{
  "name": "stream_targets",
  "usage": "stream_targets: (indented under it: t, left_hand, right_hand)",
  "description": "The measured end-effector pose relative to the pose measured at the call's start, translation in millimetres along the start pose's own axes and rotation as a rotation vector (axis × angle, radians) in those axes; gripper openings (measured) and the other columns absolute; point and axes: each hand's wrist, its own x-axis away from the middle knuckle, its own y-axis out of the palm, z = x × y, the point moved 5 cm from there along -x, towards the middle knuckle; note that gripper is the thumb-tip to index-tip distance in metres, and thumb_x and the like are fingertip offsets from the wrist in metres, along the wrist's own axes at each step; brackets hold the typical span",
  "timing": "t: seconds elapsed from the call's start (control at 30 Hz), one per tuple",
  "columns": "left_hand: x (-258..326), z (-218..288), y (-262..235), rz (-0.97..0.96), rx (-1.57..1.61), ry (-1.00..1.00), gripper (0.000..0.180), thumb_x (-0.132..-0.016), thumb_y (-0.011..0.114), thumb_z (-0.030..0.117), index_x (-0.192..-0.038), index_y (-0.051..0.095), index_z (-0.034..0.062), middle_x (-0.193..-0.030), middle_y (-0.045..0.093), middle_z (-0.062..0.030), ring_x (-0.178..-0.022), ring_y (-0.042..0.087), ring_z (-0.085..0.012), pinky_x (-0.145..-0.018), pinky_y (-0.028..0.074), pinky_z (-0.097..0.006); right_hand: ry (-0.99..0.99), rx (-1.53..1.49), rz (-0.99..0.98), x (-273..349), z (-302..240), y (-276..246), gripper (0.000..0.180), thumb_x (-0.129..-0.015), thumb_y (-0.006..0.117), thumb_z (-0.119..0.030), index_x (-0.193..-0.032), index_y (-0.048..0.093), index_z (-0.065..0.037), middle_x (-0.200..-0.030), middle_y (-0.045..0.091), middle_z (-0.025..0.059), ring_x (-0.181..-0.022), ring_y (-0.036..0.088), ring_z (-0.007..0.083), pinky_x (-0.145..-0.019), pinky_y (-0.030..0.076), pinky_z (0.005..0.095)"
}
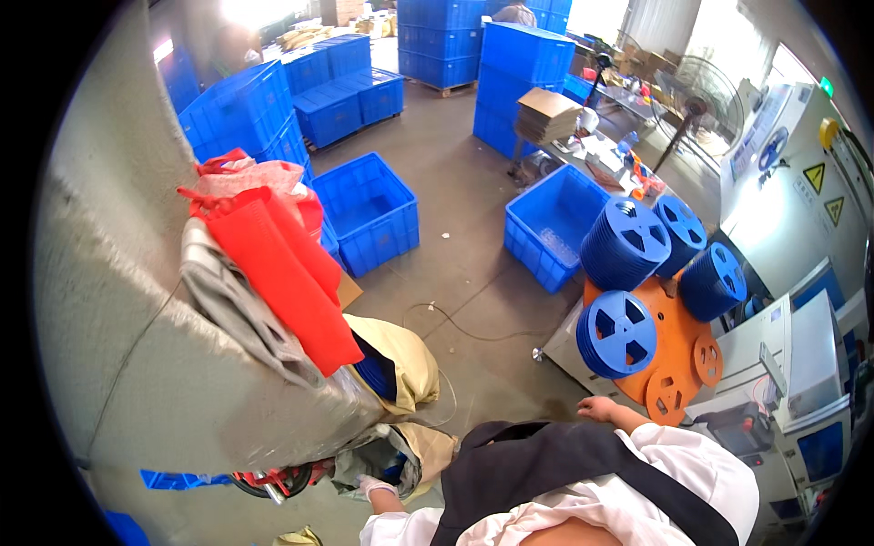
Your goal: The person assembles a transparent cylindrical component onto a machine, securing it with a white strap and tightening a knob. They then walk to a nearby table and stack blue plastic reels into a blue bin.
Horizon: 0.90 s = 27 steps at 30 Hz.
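At the bottom of the head view my left hand (371, 485), which looks pale or gloved, reaches to the mouth of an open woven sack (426, 455) with blue pieces inside. Its fingers are partly hidden there, so a grip on the sack cannot be made out. My right hand (597, 409) hangs in the air at my right side, beside the orange round table, fingers loosely bent and nothing seen in them. On the orange table (628, 305) stand several stacks of blue plastic reels (617, 334). Two flat orange reel discs (666, 396) lie at its near edge.
Empty blue crates stand on the floor, one on the left (369, 218) and one by the table (546, 227). Red and grey cloths (273, 273) hang over a pale wall (300, 419). A cable (473, 337) crosses the floor. A machine (801, 364) stands to the right.
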Motion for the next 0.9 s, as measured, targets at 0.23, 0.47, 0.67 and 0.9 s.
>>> stream_targets:
  t: [0.23,0.47,0.67,0.9]
  left_hand:
    - [24.3,8.6,12.2,-0.172,-0.203,0.138,0.040,-0.096,0.053,0.031,-0.128,0.054,0.0063,-0.118,0.061,-0.0137,-0.100,0.060,-0.0252,-0.083,0.049,-0.037]
    - [85.5,9.0,66.1,-0.439,-0.547,0.230,0.039,-0.096,0.054,0.029,-0.128,0.054,0.0063,-0.114,0.061,-0.0118,-0.096,0.059,-0.0218,-0.079,0.049,-0.034]
    - [185.8,38.8,140.5,-0.664,-0.852,0.335,0.038,-0.096,0.054,0.027,-0.128,0.054,0.0063,-0.112,0.062,-0.0101,-0.092,0.059,-0.0190,-0.076,0.048,-0.032]
    - [304.1,85.6,218.7,-0.731,-1.090,0.457,0.037,-0.097,0.054,0.025,-0.128,0.053,0.0062,-0.108,0.062,-0.0082,-0.087,0.058,-0.0156,-0.073,0.048,-0.029]
  right_hand:
    - [0.168,-0.105,0.134,8.2,2.4,-13.0,0.039,-0.085,0.058,-0.040,-0.116,0.064,-0.017,-0.114,0.066,0.0096,-0.108,0.061,0.0312,-0.090,0.049,0.0422]
    - [0.486,-0.293,0.384,-13.5,53.3,-49.5,0.049,-0.085,0.060,-0.032,-0.130,0.052,-0.015,-0.096,0.069,0.0148,-0.092,0.066,0.0317,-0.083,0.052,0.0418]
    - [0.390,-0.514,0.820,-110.5,139.2,-99.9,0.067,-0.080,0.070,-0.038,-0.132,0.047,-0.004,-0.123,0.056,0.0207,-0.115,0.053,0.0379,-0.097,0.043,0.0430]
    - [0.561,-0.985,0.564,-238.0,171.3,-141.5,0.094,-0.069,0.077,-0.050,-0.138,0.038,0.001,-0.135,0.047,0.0273,-0.125,0.046,0.0396,-0.104,0.039,0.0413]
